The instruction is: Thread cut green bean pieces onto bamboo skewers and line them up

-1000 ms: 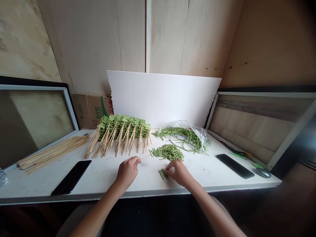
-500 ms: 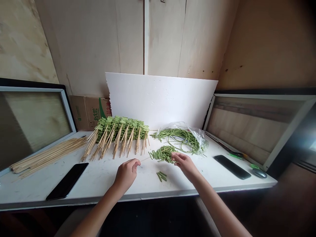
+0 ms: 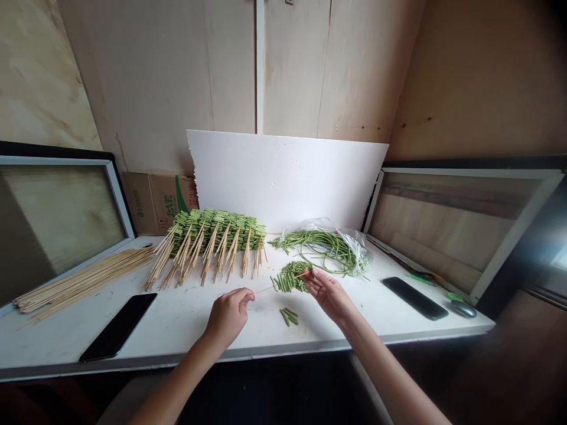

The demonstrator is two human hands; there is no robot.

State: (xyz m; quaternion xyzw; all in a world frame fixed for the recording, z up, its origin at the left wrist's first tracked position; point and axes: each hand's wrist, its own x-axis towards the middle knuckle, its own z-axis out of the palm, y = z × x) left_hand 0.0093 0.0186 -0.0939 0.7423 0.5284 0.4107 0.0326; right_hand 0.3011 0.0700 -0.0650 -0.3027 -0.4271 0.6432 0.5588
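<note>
My left hand (image 3: 229,313) is closed in a pinch round one end of a thin bamboo skewer (image 3: 264,290), which slants up to the right. Several short green bean pieces (image 3: 282,283) sit side by side along the skewer, in front of a heap of cut bean pieces (image 3: 297,268) that partly blends with them. At the skewer's far end, the thumb and fingertips of my right hand (image 3: 326,290) close on its tip. A few loose bean pieces (image 3: 289,316) lie on the white table below, between my hands.
Stacked bean skewers (image 3: 217,230) stand at the back left, sticks forward. Bare skewers (image 3: 88,277) and a black phone (image 3: 119,326) lie left. Long beans in a plastic bag (image 3: 328,245) are behind right. A dark phone (image 3: 415,298) and a mouse (image 3: 463,309) lie right.
My right hand has shifted from the bean heap to the skewer's tip, which now shows at its fingertips. The left hand keeps its pinch, and the view has shifted slightly.
</note>
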